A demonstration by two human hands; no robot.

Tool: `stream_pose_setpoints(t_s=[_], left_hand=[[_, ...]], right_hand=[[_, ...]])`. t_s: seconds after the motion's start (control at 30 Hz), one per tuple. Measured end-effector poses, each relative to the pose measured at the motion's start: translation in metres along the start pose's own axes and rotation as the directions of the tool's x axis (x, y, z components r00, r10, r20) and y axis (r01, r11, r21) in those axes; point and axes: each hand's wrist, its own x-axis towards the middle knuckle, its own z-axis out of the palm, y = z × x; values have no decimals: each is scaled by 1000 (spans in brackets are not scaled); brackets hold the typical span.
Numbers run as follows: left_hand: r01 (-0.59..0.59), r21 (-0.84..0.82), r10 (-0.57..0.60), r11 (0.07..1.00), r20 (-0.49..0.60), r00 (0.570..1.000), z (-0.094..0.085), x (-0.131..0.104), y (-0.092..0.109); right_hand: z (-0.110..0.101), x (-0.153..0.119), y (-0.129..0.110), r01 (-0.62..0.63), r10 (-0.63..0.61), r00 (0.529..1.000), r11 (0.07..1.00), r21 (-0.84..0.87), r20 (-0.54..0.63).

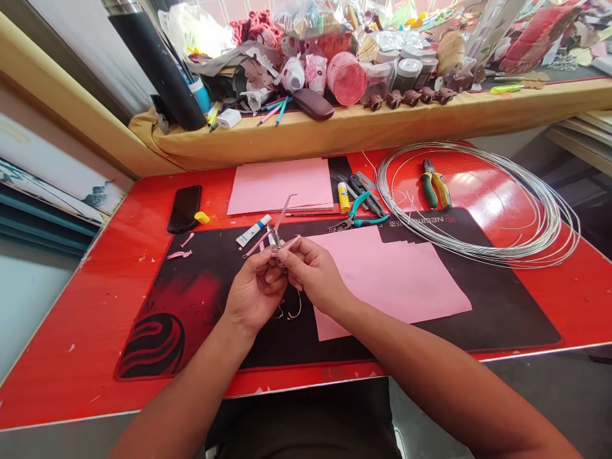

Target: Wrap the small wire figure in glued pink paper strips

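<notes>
Over the black mat (201, 331), my left hand (255, 290) and my right hand (313, 271) meet at a small wire piece (276, 240) with a coiled part and pink strips. Fingers of both hands are pinched round its lower part. A thin pink-wrapped wire (285, 211) sticks up from it, and curved wire ends (297, 307) hang below my fingers. Under my right wrist lies a pink sheet (382, 280). Just beyond my left fingers is a white and blue tube (253, 232).
Behind are pink paper (282, 185), a yellow glue stick (343, 197), teal pliers (356, 213) and a cutter (367, 194). A wire coil (535, 236) and green-yellow pliers (435, 188) lie right. A phone (184, 209), yellow cap (201, 217) and pink scraps (180, 254) lie left.
</notes>
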Motion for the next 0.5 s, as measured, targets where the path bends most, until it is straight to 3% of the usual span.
stream_pose_setpoints(t_s=[0.5], left_hand=[[-104,89,103,991,14,995,0,-1,-4]], right_hand=[[1,-2,-2,67,-67,998,997,-39,-14]])
